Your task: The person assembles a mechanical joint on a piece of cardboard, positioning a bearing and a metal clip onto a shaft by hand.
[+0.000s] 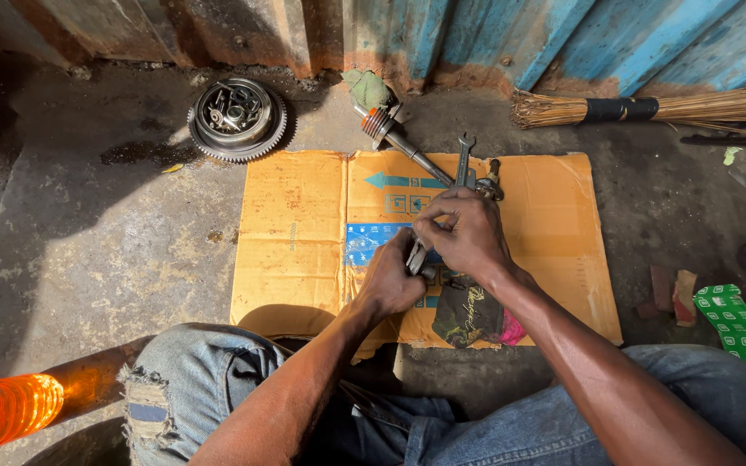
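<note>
Both hands meet over a flattened yellow cardboard sheet (pixel 304 233) on the concrete floor. My left hand (pixel 388 280) grips a small dark metal part (pixel 416 257) from below. My right hand (pixel 466 231) closes over the same part from above, fingers curled; most of the part is hidden between them. Just beyond the fingers lie an open-ended spanner (pixel 463 160) and a metal shaft (pixel 403 142) with a green rag end. A dark printed cloth (pixel 466 315) lies under my right wrist.
A toothed clutch housing (pixel 237 118) filled with several bolts sits at the back left. A broom (pixel 649 109) lies along the blue corrugated wall. A green printed box (pixel 740 332) is at the right, an orange ribbed object (pixel 6 412) at the lower left, my jeans-clad knees in front.
</note>
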